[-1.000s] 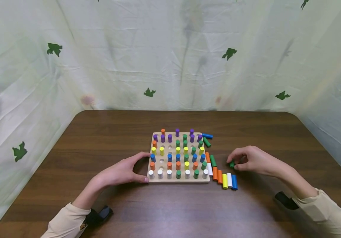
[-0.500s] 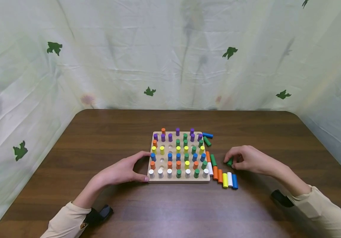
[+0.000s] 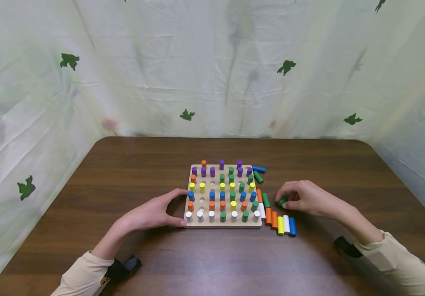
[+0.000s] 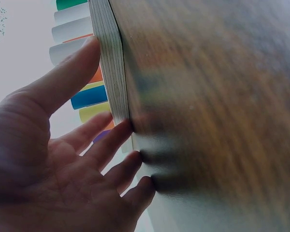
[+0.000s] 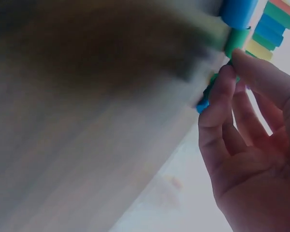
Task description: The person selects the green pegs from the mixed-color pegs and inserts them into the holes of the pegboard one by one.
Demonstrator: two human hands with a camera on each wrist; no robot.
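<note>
A light wooden pegboard (image 3: 217, 224) lies on the table, with rows of white, orange, blue, yellow, green and purple pegs upright in it. My left hand (image 3: 153, 211) rests along its left side, thumb at the near corner and index finger farther up the edge. In the left wrist view, the thumb and fingertips of that hand (image 4: 82, 159) reach the board's layered edge (image 4: 111, 63). To the right of the board, my right hand (image 3: 310, 199) pinches a green peg (image 3: 282, 200) between thumb and index finger, close over the table.
Loose pegs lie along the board's right side: a green one (image 3: 265, 200), orange (image 3: 274, 220), yellow (image 3: 280, 225), white (image 3: 286, 224) and blue (image 3: 292, 227). Farther back lie another blue peg (image 3: 259, 169) and a green one (image 3: 258, 176). A pale curtain (image 3: 212, 74) hangs behind the table (image 3: 142, 156).
My right hand has moved a little to the left, toward the board and loose pegs, with the green peg in its fingers. The left hand and the board have stayed in place.
</note>
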